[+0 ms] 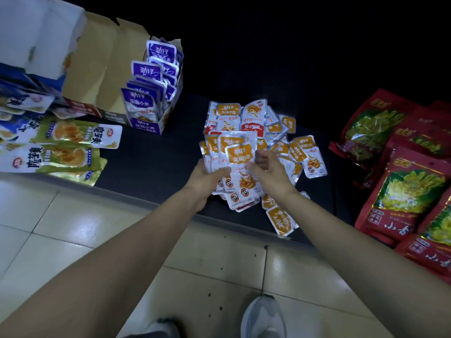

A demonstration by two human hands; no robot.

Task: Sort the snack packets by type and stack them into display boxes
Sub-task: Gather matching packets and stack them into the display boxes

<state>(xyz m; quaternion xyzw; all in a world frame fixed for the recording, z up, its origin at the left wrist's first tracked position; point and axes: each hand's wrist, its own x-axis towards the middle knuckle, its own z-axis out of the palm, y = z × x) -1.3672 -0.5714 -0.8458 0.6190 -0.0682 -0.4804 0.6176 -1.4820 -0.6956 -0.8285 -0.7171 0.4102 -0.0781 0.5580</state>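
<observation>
One view only: head-worn, wide-angle. It faces forward and steeply downward. Forearms enter from the lower edge. Left hand (207, 178) and right hand (267, 168) hold orange packets (240, 152) at frame centre, at close range. The table (151, 162) spans the upper half. Floor tiles (73, 240) and shoes (263, 318) fill the bottom.

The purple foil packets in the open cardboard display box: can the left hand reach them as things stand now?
Probably not yet. The left hand grips a stack of orange foil packets, so it is busy; the dark surface towards the purple foil packets lies bare.
</observation>
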